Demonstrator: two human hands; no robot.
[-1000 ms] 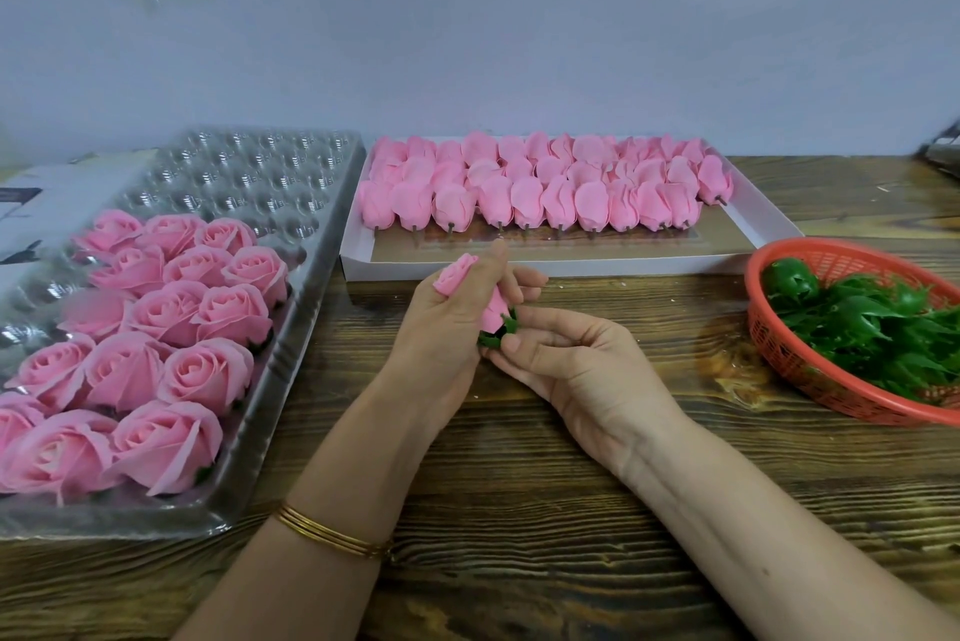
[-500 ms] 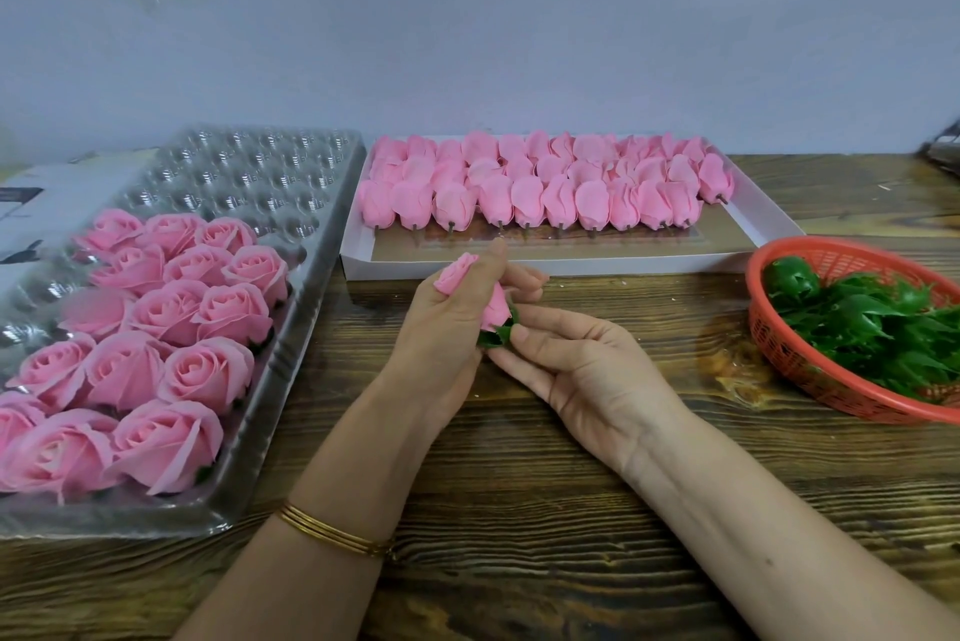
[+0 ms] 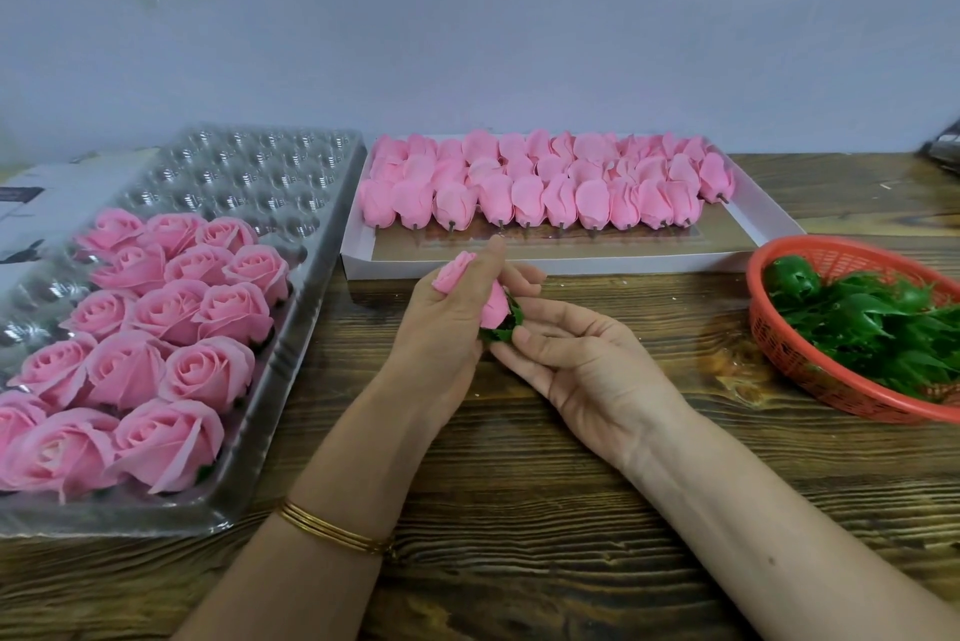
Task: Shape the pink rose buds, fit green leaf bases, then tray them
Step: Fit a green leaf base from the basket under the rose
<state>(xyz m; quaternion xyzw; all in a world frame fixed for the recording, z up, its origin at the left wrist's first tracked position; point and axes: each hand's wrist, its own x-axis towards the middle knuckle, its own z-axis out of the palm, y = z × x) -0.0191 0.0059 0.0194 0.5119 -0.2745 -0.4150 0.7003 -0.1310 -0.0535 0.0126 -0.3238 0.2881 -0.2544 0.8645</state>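
The left hand (image 3: 457, 318) is wrapping its fingers round one bud (image 3: 496, 303) above the table. The right hand (image 3: 587, 365) is pinching a leaf base (image 3: 503, 329) onto its underside. Pushing straight and gently should be seating it without crushing the petals.

The tray (image 3: 260, 411) is holding about fifteen roses (image 3: 166, 313). The box (image 3: 571, 263) is holding roughly thirty spare buds (image 3: 592, 198). The basket (image 3: 789, 359) is holding an uncountable tangle of green bases (image 3: 857, 323).

- Worktop (image 3: 519, 510): dark brown wood, bold grain, a few pale specks toward the far side.
- Wall (image 3: 467, 16): plain, pale grey-blue, behind the worktop.
- White printed box (image 3: 47, 203): far left, dark markings.
- Dark metallic object (image 3: 946, 152): right edge, cut off, kind unclear.
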